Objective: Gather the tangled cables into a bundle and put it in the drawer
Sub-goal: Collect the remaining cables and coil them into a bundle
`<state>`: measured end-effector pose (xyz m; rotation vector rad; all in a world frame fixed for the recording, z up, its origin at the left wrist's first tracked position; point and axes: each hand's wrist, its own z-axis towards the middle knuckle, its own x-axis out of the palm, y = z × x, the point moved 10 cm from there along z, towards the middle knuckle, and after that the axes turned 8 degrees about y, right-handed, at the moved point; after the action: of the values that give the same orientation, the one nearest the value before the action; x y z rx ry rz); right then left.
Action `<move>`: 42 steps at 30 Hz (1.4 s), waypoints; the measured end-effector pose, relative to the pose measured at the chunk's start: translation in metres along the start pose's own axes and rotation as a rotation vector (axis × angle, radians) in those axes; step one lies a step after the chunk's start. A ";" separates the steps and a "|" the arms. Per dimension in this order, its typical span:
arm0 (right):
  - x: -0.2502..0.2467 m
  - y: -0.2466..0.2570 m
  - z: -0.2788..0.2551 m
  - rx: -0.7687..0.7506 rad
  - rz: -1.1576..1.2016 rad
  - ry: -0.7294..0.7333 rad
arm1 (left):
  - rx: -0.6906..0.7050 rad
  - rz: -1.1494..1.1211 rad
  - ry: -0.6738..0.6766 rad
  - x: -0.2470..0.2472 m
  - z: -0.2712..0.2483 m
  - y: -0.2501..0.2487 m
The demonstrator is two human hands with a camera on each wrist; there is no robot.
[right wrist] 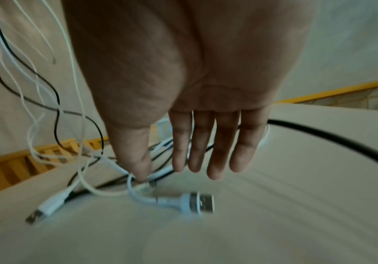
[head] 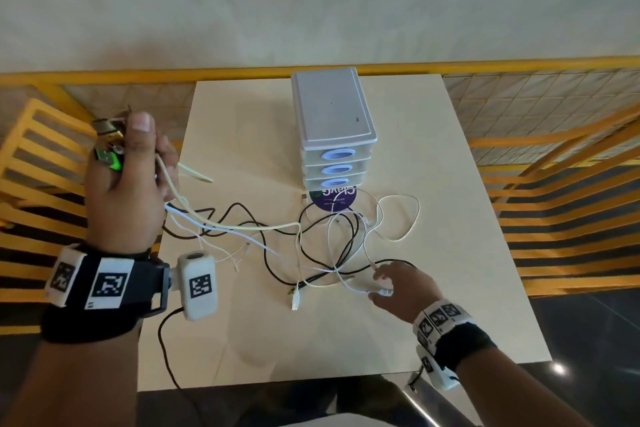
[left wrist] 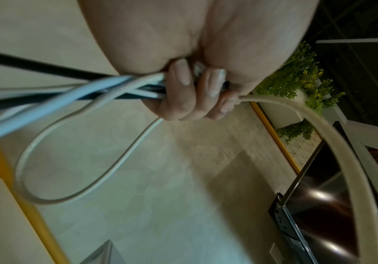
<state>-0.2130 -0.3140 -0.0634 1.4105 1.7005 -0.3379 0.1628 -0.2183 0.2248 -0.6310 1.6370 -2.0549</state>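
Observation:
A tangle of black and white cables (head: 311, 236) sprawls over the middle of the cream table (head: 346, 340). My left hand (head: 145, 149) is raised off the table's left edge and grips several cable ends (left wrist: 115, 87) in a fist; their plugs (head: 107, 142) stick out above it. My right hand (head: 384, 282) hovers low over the near right part of the tangle with fingers (right wrist: 219, 160) straight and the thumb tip touching a white cable beside a white USB plug (right wrist: 197, 203). The grey drawer unit (head: 332, 121) stands at the back, all three drawers shut.
A second white USB plug (head: 295, 302) lies near the front of the tangle. A purple round sticker (head: 334, 199) sits in front of the drawers. Yellow slatted chairs flank the table on the left (head: 34, 149) and right (head: 554, 184).

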 end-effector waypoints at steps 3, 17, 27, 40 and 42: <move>-0.056 0.002 -0.002 -0.007 0.047 -0.236 | -0.005 -0.006 -0.005 -0.007 0.001 0.003; -0.065 -0.039 0.101 0.207 -0.262 0.110 | -0.004 0.189 0.046 0.005 -0.004 0.016; -0.209 -0.044 0.020 0.063 0.067 -0.107 | -0.050 0.172 -0.035 0.003 -0.005 0.019; -0.287 0.028 -0.083 -0.291 0.682 -0.552 | -0.002 0.512 0.274 0.095 -0.018 0.043; -0.271 0.050 -0.083 -0.409 0.720 -0.528 | 0.007 0.525 0.301 0.113 -0.025 0.052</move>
<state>-0.2124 -0.4194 0.2050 1.3639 0.7141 0.0488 0.0608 -0.2765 0.1784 0.1213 1.7227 -1.8138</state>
